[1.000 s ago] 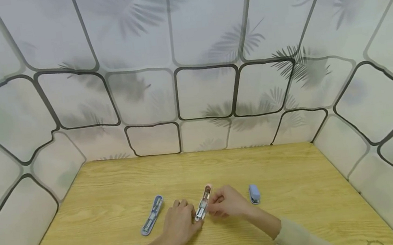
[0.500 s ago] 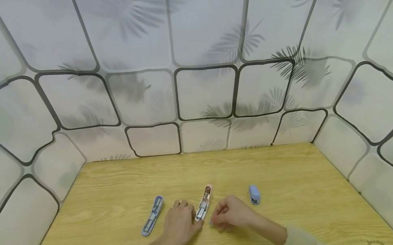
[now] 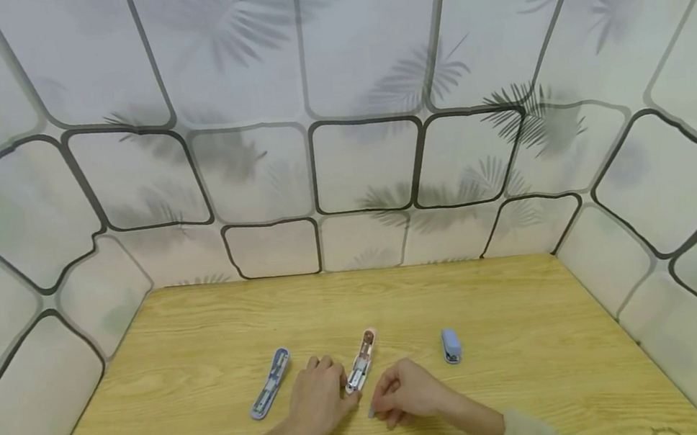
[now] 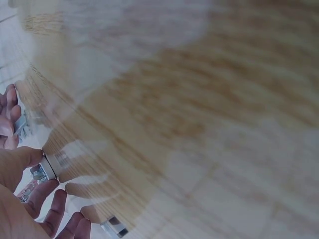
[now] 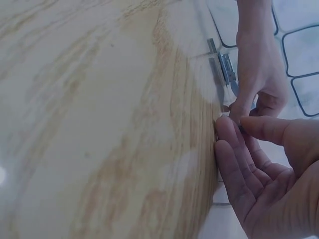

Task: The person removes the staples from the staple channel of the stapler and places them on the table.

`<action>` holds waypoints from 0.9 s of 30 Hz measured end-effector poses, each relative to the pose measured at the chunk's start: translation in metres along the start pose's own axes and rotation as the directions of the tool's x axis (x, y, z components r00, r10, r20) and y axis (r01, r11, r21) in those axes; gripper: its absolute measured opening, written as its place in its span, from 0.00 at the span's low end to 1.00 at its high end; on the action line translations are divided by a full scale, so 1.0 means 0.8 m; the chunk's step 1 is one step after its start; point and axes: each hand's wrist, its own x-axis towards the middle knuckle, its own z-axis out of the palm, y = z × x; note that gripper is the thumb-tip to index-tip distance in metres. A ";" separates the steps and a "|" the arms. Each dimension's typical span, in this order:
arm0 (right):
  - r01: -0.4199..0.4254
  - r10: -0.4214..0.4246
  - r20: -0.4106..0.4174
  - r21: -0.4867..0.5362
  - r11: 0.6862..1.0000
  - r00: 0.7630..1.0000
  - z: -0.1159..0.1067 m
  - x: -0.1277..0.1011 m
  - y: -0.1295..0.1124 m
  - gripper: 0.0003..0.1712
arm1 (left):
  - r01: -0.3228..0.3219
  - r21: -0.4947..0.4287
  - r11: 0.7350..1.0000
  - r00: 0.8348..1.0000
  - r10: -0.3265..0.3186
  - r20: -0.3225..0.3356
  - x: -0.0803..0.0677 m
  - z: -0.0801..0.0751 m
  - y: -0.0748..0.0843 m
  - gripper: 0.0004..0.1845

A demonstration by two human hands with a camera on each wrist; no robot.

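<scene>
Pink stapler (image 3: pixel 361 363) lay opened out on the wood-grain table (image 3: pixel 502 300), btwn the 2 hands, metal parts showing. L to R: a long blue stapler (image 3: pixel 270 383), also opened out & slanted, lay nr the L hand (image 3: pixel 321 397), which pinched the pink one's near end btwn thumb & fingers, w/ the pink one's far end angled off to the R. Next came the R hand (image 3: pixel 408 391), just beside but apart from it, thumb & fingertips pinching a small grey strip (image 3: pixel 371 412), & lastly a compact blue stapler (image 3: pixel 451 345), sat beyond that hand.
</scene>
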 end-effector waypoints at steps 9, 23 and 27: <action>-0.023 0.023 0.001 0.001 1.000 1.000 0.003 0.000 0.001 0.05 | 0.001 0.004 1.000 1.000 -0.001 0.002 0.000 -0.001 0.001 0.16; 0.189 -0.188 0.028 -0.230 0.955 0.982 -0.037 -0.012 -0.002 0.07 | 0.011 -0.008 1.000 1.000 -0.012 -0.016 0.001 0.004 -0.001 0.17; 0.252 -0.263 0.014 -0.334 0.908 0.965 -0.052 -0.019 -0.003 0.09 | 0.012 -0.010 1.000 1.000 -0.012 -0.015 0.001 0.004 -0.001 0.17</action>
